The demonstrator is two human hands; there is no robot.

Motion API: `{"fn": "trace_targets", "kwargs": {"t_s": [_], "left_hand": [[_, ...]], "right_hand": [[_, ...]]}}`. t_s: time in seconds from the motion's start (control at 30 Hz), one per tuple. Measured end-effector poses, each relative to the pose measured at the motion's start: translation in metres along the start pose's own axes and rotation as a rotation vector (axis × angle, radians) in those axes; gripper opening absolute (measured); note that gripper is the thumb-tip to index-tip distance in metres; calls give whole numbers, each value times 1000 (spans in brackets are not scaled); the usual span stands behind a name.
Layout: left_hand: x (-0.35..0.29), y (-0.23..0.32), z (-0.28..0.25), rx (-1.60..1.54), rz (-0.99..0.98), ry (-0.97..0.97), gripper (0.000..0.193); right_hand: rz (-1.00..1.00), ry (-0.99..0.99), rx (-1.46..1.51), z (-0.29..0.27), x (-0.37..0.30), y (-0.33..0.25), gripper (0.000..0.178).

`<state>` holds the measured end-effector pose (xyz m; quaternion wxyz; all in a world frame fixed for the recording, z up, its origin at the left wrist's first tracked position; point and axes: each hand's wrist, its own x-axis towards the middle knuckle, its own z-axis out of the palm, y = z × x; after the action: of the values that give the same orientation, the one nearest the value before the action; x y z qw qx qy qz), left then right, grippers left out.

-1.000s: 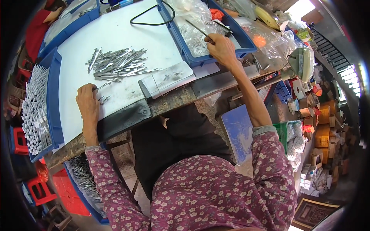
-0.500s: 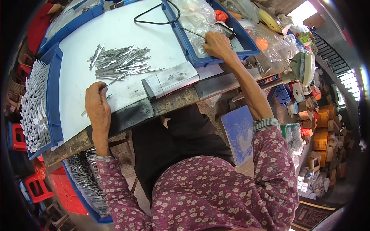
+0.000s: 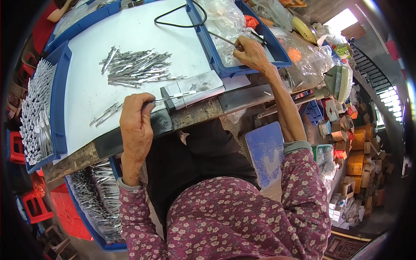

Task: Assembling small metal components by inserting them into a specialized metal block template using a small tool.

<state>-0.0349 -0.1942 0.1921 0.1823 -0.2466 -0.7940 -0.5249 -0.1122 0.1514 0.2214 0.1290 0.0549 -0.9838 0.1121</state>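
Note:
Pinched in my left hand (image 3: 138,121) is a slim silver metal piece (image 3: 178,95), its far end over the white block (image 3: 197,86) at the table's front edge. My right hand (image 3: 251,54) is closed on a thin dark rod (image 3: 222,37) above the near right corner of a blue tray (image 3: 226,69). The rod points left over crumpled clear plastic in the tray. A pile of similar slim metal pieces (image 3: 138,67) lies on the white tabletop sheet, and a few loose ones (image 3: 106,113) lie left of my left hand.
A blue bin (image 3: 60,99) full of white-looking thin pieces stands at the left. Below the table edge is another blue bin (image 3: 93,203) of metal pieces. A black cord loop (image 3: 180,25) lies at the back. A lamp head (image 3: 338,82) stands at right. Another person's arm (image 3: 58,14) shows far left.
My left hand has moved right from beside the pile and lifted a slim metal piece over the white block. My right hand has shifted slightly right, still gripping the rod.

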Motion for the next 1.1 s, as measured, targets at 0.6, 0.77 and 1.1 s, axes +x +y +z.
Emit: {"fn": "trace_targets", "kwargs": {"t_s": [0.6, 0.77, 1.1], "left_hand": [[-4, 17, 31, -367, -191, -141, 8], [-6, 17, 34, -411, -219, -131, 10], [-10, 10, 38, -645, -405, -119, 11]], "right_hand": [[67, -202, 1114, -23, -60, -83, 15], [64, -186, 1052, -16, -66, -98, 15], [-179, -44, 824, -7, -91, -119, 14]]}}
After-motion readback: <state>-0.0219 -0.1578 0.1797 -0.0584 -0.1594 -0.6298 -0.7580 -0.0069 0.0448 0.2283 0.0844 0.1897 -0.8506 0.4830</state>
